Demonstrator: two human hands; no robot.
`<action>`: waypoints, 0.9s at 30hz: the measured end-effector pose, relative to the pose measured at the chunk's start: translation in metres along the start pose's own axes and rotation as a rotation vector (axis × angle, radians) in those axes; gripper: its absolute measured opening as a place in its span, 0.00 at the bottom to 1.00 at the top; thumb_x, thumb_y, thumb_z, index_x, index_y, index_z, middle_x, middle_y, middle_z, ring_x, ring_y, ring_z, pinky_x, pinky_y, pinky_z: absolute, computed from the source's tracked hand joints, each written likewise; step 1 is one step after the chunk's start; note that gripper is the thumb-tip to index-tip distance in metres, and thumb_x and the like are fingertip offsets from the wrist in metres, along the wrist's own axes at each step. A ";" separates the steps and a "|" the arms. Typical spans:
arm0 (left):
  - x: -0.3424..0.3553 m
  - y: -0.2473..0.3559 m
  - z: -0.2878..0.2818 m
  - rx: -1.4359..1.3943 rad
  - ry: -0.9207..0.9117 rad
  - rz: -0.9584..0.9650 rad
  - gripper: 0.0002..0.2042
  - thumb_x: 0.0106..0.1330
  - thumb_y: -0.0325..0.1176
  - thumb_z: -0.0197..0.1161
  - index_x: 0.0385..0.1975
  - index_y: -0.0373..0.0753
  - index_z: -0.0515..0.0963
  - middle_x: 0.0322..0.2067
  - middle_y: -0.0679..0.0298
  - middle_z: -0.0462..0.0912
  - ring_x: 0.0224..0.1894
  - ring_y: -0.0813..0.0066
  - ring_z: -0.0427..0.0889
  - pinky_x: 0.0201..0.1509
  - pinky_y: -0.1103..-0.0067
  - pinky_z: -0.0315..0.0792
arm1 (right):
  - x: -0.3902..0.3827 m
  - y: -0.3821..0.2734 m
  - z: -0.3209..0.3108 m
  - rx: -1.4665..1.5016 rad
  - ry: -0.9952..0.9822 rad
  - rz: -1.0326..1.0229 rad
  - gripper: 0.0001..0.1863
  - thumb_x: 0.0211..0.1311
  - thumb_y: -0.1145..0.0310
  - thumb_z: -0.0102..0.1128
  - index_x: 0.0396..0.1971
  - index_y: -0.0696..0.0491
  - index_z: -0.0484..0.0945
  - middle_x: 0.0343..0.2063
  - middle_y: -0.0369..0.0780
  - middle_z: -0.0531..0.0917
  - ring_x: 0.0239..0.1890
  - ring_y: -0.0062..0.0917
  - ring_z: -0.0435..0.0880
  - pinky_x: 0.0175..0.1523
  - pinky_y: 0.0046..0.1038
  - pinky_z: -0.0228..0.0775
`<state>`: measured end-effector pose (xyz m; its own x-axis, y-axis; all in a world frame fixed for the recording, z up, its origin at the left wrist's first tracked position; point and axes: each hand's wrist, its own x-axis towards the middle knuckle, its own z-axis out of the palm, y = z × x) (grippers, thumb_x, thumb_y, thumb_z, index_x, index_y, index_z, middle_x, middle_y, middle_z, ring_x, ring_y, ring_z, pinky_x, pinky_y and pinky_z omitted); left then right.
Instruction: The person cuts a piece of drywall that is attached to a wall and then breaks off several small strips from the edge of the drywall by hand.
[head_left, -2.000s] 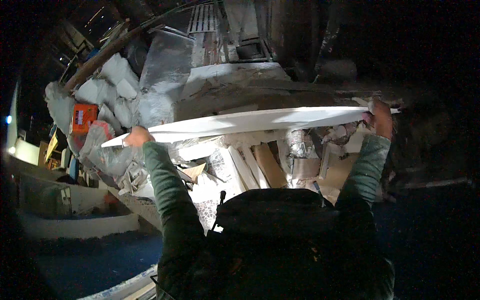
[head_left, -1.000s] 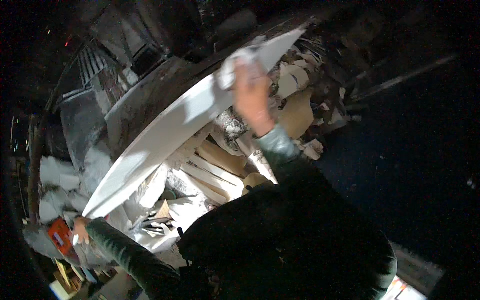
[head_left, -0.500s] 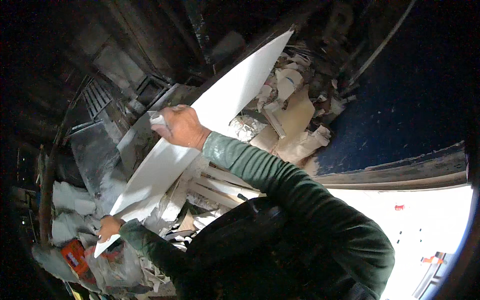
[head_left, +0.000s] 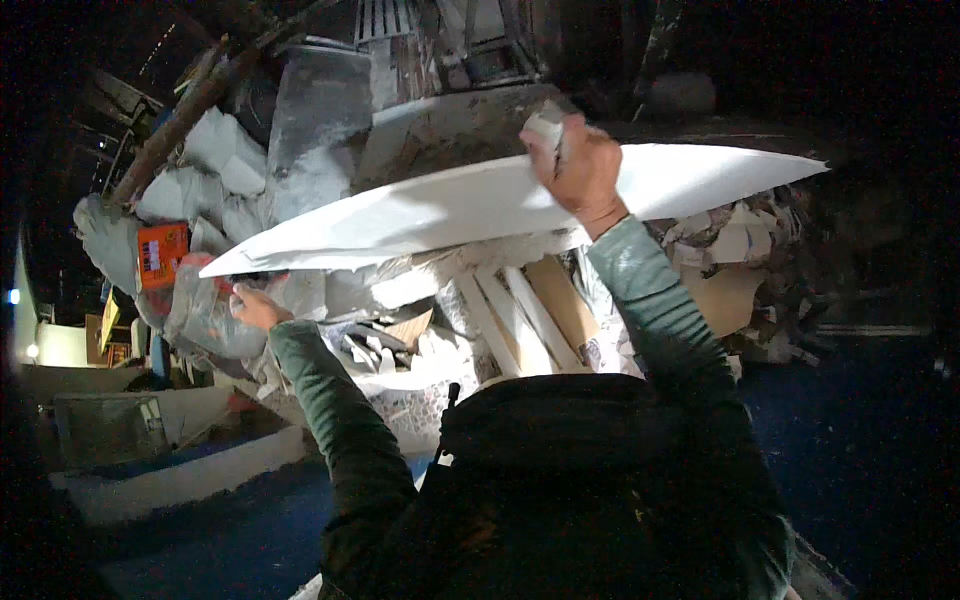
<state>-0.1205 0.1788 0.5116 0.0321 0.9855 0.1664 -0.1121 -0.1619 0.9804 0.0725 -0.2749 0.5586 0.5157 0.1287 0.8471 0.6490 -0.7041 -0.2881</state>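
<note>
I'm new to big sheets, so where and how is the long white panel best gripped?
Probably take the long white panel by its two ends, one hand each, from the wearer's side: it lies crosswise, looking broad mid-length and tapering outward. The left hand is below the left end; the right hand, holding a pale item, is right of centre.

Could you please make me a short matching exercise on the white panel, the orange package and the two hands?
Column one
1. White panel
2. Orange package
3. Right hand
4. Left hand

Column two
A. Just below the panel, near its left end
B. Long, with a pointed left tip
C. Over the panel, gripping a small pale item
D. Farther left than the panel's left tip

Pairs: 1-B, 2-D, 3-C, 4-A
</note>
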 end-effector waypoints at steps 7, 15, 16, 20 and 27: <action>0.074 -0.074 0.001 -0.034 -0.314 -0.003 0.37 0.64 0.52 0.55 0.63 0.30 0.51 0.60 0.46 0.58 0.59 0.56 0.64 0.61 0.64 0.62 | 0.007 0.009 0.022 -0.025 0.139 -0.029 0.19 0.49 0.53 0.67 0.29 0.52 0.72 0.15 0.40 0.79 0.17 0.36 0.80 0.23 0.32 0.72; 0.146 -0.136 0.002 -0.230 -0.780 0.059 0.33 0.63 0.46 0.58 0.61 0.35 0.51 0.55 0.48 0.65 0.48 0.48 0.74 0.44 0.60 0.78 | 0.003 0.003 0.033 0.031 0.274 -0.036 0.09 0.61 0.66 0.57 0.31 0.57 0.76 0.25 0.40 0.82 0.24 0.23 0.81 0.30 0.23 0.72; 0.152 -0.143 0.001 -0.180 -0.758 0.030 0.34 0.64 0.49 0.56 0.61 0.35 0.51 0.55 0.48 0.64 0.49 0.47 0.73 0.43 0.57 0.78 | 0.002 0.000 0.031 0.013 0.288 -0.012 0.09 0.61 0.66 0.57 0.31 0.57 0.76 0.25 0.40 0.82 0.23 0.23 0.81 0.29 0.23 0.71; 0.167 -0.171 0.004 -0.135 -0.719 -0.086 0.40 0.62 0.62 0.47 0.64 0.37 0.49 0.59 0.48 0.61 0.54 0.48 0.70 0.40 0.57 0.78 | -0.003 -0.010 0.024 -0.009 0.358 -0.042 0.10 0.58 0.68 0.60 0.29 0.59 0.73 0.19 0.38 0.82 0.21 0.20 0.82 0.29 0.20 0.73; 0.163 -0.150 -0.004 -0.062 -0.622 0.122 0.27 0.64 0.44 0.51 0.58 0.31 0.60 0.53 0.49 0.67 0.52 0.55 0.71 0.49 0.62 0.73 | 0.011 0.029 0.006 0.235 0.350 0.118 0.05 0.60 0.72 0.57 0.30 0.58 0.72 0.19 0.36 0.80 0.20 0.15 0.78 0.26 0.20 0.71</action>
<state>-0.1024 0.3635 0.3915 0.5844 0.7435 0.3251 -0.2083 -0.2498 0.9456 0.1004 -0.2904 0.5569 0.3991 -0.2161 0.8911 0.7275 -0.5169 -0.4512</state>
